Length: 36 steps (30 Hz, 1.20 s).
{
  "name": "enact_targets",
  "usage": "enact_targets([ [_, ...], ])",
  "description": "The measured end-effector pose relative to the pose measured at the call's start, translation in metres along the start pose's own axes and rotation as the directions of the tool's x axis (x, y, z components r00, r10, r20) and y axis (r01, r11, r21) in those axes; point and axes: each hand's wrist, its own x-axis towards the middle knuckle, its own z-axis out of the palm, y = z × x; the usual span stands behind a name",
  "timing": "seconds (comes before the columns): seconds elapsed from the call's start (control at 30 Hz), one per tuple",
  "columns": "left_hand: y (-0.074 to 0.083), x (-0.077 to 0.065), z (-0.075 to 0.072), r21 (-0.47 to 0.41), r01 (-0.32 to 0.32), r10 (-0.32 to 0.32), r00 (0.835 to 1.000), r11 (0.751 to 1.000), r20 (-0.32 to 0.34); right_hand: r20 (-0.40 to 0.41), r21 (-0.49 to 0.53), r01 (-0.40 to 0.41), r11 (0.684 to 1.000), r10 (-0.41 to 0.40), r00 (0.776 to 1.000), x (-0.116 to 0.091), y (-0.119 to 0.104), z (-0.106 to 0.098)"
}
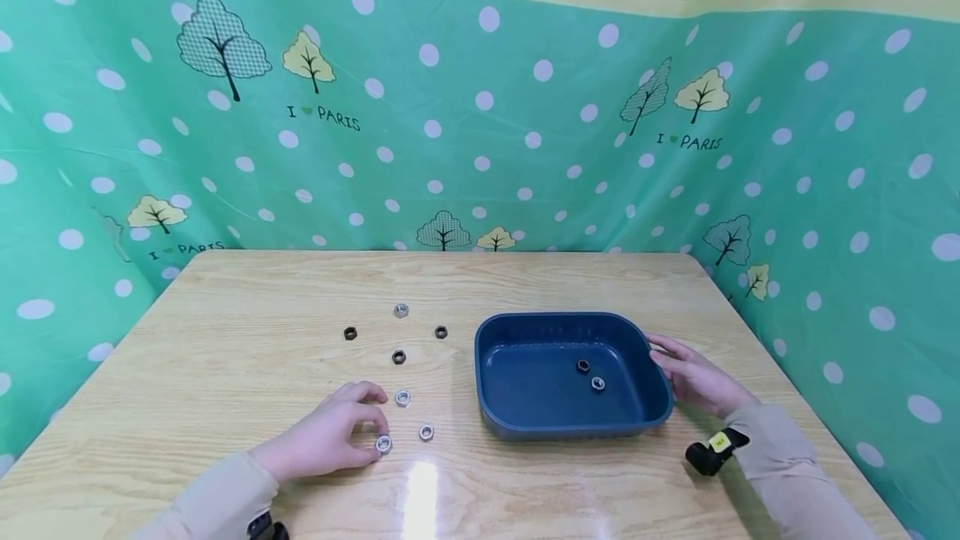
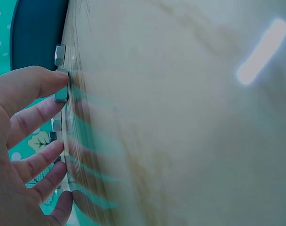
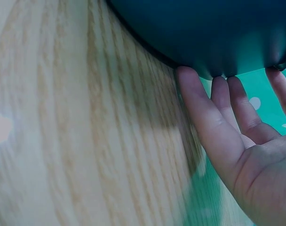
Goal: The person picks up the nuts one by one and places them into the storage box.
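My left hand (image 1: 333,432) is low over the table, left of the blue bin. Its thumb and index finger pinch a silver hex nut (image 1: 384,444), which stays at the tabletop; the left wrist view shows this nut (image 2: 61,93) between the two fingertips. Close by lie two more silver nuts, one just above (image 1: 402,398) and a smaller one to the right (image 1: 426,433). At the dark blue rectangular bin (image 1: 573,427), my right hand (image 1: 701,377) touches the outer right wall with extended fingertips. Inside the bin are a dark nut (image 1: 582,366) and a silver nut (image 1: 597,384).
Farther back on the wooden table (image 1: 247,307) are dark nuts at left (image 1: 350,333), right (image 1: 441,332) and centre (image 1: 399,357), plus another silver nut (image 1: 401,310). A green dotted curtain (image 1: 480,132) hangs behind and along both sides. Light glares off the front tabletop.
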Motion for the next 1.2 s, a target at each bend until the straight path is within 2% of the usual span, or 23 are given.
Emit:
enact_targets([
  [0.5,0.0038,0.0008,-0.0035,-0.003,-0.008,0.008,1.0,1.0,0.002,-0.033,-0.025,-0.009,1.0,0.008,0.999,-0.0003,0.0005,0.0008],
  [0.83,-0.0003,0.0013,-0.0022,-0.004,-0.032,0.032,0.999,0.999,0.024,0.029,0.065,0.016,0.998,-0.018,0.999,-0.0004,0.0016,0.0007],
  [1.2,-0.0015,0.0025,-0.0048,-0.063,-0.035,0.037,0.999,0.997,0.032,0.009,0.047,0.008,0.999,-0.009,1.0,-0.0001,0.002,0.001],
])
